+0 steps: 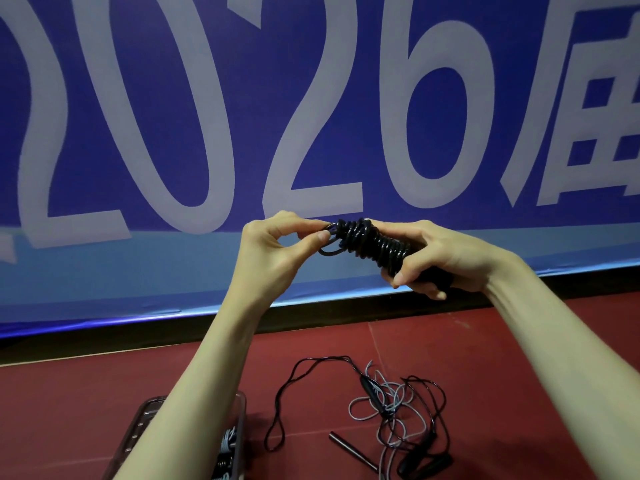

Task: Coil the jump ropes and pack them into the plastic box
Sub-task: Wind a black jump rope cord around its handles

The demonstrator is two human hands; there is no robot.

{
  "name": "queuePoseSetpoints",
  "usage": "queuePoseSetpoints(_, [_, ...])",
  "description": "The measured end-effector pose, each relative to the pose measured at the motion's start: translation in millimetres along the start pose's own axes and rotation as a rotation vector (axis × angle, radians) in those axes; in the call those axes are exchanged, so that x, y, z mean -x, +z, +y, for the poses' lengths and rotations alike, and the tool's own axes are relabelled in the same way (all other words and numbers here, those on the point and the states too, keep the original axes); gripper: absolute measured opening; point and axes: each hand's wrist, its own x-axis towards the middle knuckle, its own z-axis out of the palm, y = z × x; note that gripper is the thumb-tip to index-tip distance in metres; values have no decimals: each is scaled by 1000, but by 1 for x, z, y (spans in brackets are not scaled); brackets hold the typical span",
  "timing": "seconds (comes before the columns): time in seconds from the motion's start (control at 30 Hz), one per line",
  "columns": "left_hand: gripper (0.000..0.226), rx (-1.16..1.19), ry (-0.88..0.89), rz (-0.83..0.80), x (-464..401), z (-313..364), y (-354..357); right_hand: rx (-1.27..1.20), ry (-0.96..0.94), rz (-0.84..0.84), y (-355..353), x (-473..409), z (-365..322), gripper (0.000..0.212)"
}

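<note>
- Jump rope, black and wound into a tight bundle, sits up in the air between your two hands, in front of the blue banner with its large pale "2026" lettering.
- Your right hand has its fingers curled round the right, lower end of the bundle, gripping it where the handles seem to be; the handles themselves are mostly hidden under your fingers.
- Your left hand pinches a loose black loop at the bundle's left end between thumb and fingertips.
- The coils run diagonally, higher on the left and lower toward your right palm, wrapped closely one beside the next.
- Down on the red floor, near you and between your forearms, lies a loose tangle of ropes: black cord and grey cord mixed together.
- One long black loop trails out of that tangle to the left and reaches close to the box.
- Dark handles rest at the near right edge of the tangle, and another thin dark handle lies just left of them, apart from the cords.
- The plastic box stands on the floor at the near left, partly covered by your left forearm; it is clear and open-topped.
- Inside the box, on its right side, you can see coiled rope, grey above and dark below, though how many bundles there are cannot be told.
- A dark strip runs along the foot of the banner where it meets the floor.
</note>
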Motion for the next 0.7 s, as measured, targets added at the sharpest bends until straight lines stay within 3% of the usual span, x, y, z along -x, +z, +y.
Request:
queuePoseSetpoints(0.17, [17, -130, 128, 36, -2, 7, 5, 22, 3, 17, -1, 2, -2, 79])
queuePoseSetpoints(0.53, [11, -172, 175, -18, -1, 8, 5, 50, 21, 88, 1, 1, -3, 81])
queuePoseSetpoints(0.7, [22, -143, 54, 25, -3, 11, 9, 90, 3, 128, 3, 1, -4, 83])
